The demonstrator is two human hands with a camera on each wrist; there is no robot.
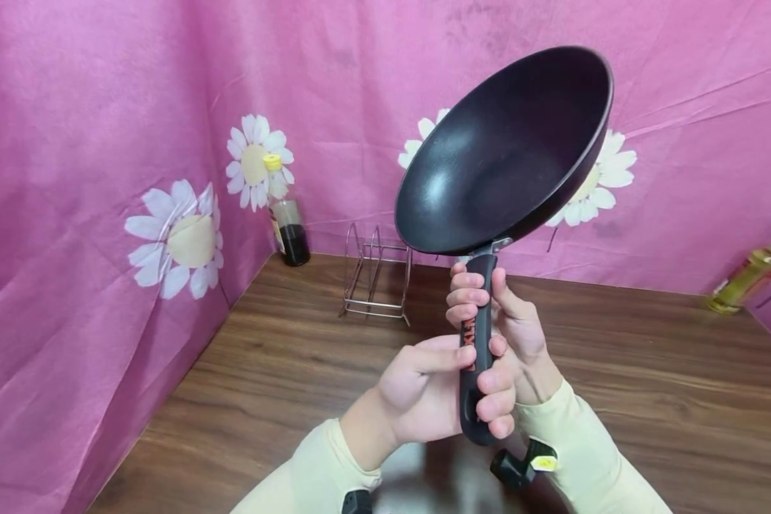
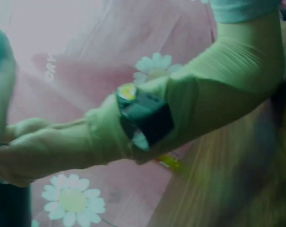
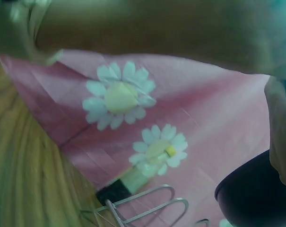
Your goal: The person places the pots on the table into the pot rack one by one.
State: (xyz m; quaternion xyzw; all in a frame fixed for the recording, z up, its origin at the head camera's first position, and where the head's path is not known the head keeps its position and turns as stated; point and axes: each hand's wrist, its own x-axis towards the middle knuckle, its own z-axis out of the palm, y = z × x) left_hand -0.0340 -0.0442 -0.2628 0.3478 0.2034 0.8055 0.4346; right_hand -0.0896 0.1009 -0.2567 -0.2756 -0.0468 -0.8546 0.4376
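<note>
A black frying pan (image 1: pixel 501 150) with deep, curved sides is held up above the table, its inside facing me and tilted. My left hand (image 1: pixel 424 392) grips the lower end of its black handle (image 1: pixel 479 400), thumb across the front and fingers wrapped round from behind. Higher up, close to the metal joint (image 1: pixel 491 247), my right hand (image 1: pixel 523 325) wraps the same handle. Red lettering on the handle shows partly between the hands. In the right wrist view, part of the pan (image 3: pixel 251 194) appears at the lower right.
On the brown wood-grain table (image 1: pixel 283 364) stands a metal wire rack (image 1: pixel 375 307), left of the pan. Behind it, in the corner, is a yellow-capped bottle of dark liquid (image 1: pixel 293 243). An oil bottle (image 1: pixel 748 278) stands far right. Pink flowered cloth (image 1: pixel 334 86) hangs around the table.
</note>
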